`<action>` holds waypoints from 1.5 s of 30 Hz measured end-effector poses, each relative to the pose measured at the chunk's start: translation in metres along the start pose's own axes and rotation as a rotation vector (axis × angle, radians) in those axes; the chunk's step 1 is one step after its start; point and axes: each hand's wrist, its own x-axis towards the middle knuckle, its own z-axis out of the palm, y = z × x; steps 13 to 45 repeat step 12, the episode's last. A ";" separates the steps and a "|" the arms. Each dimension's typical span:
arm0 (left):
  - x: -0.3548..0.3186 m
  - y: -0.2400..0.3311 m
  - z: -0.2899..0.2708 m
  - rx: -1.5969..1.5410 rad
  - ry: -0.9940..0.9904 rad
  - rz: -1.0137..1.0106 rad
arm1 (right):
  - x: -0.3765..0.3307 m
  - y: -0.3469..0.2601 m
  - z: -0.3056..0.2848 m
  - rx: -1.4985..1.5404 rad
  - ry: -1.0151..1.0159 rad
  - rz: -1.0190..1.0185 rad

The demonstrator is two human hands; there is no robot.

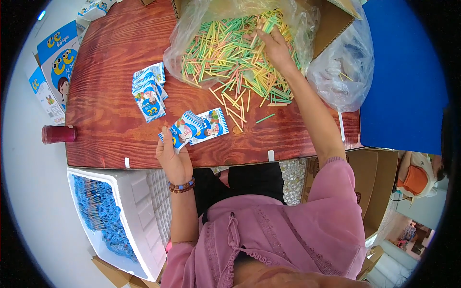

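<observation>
My left hand (173, 158), a beaded bracelet at its wrist, is closed on a small blue-and-white packet (182, 130) above the near part of the table. Another blue-and-white packet (211, 126) lies just right of it, partly overlapped. Farther back on the left is a loose stack of similar packets (150, 91). My right hand (276, 45) reaches over a big heap of thin pastel sticks (230, 53), green, yellow and pink. Its fingers are closed on a few of these sticks (269, 25). The heap spreads out of a clear plastic bag (174, 60) onto the table.
The reddish wood-grain table (110, 57) has a dark red jar (58, 134) by its left edge. A white foam box (117, 192) full of blue packets stands below left. Cardboard (333, 26) and a crumpled clear bag (343, 79) sit right of the heap. Loose sticks (235, 108) lie nearer me.
</observation>
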 end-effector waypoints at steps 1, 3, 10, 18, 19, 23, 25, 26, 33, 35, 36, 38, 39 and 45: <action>0.000 0.000 0.001 0.000 -0.009 0.003 | -0.006 -0.001 0.001 0.131 0.041 0.035; -0.001 0.000 0.003 0.000 -0.020 0.004 | -0.024 -0.007 0.005 -0.083 0.098 -0.025; -0.003 -0.004 0.008 -0.003 -0.044 -0.018 | -0.037 0.019 -0.004 -0.499 0.052 0.032; -0.004 -0.002 0.009 -0.005 -0.042 -0.019 | -0.039 0.027 -0.001 -0.742 0.045 -0.118; -0.004 -0.002 0.009 -0.005 -0.042 -0.019 | -0.039 0.027 -0.001 -0.742 0.045 -0.118; -0.004 -0.002 0.009 -0.005 -0.042 -0.019 | -0.039 0.027 -0.001 -0.742 0.045 -0.118; -0.004 -0.002 0.009 -0.005 -0.042 -0.019 | -0.039 0.027 -0.001 -0.742 0.045 -0.118; -0.004 -0.002 0.009 -0.005 -0.042 -0.019 | -0.039 0.027 -0.001 -0.742 0.045 -0.118; -0.004 -0.002 0.009 -0.005 -0.042 -0.019 | -0.039 0.027 -0.001 -0.742 0.045 -0.118; -0.004 -0.002 0.009 -0.005 -0.042 -0.019 | -0.039 0.027 -0.001 -0.742 0.045 -0.118; -0.004 -0.002 0.009 -0.005 -0.042 -0.019 | -0.039 0.027 -0.001 -0.742 0.045 -0.118; -0.004 -0.002 0.009 -0.005 -0.042 -0.019 | -0.039 0.027 -0.001 -0.742 0.045 -0.118; -0.004 -0.002 0.009 -0.005 -0.042 -0.019 | -0.039 0.027 -0.001 -0.742 0.045 -0.118; -0.004 -0.002 0.009 -0.005 -0.042 -0.019 | -0.039 0.027 -0.001 -0.742 0.045 -0.118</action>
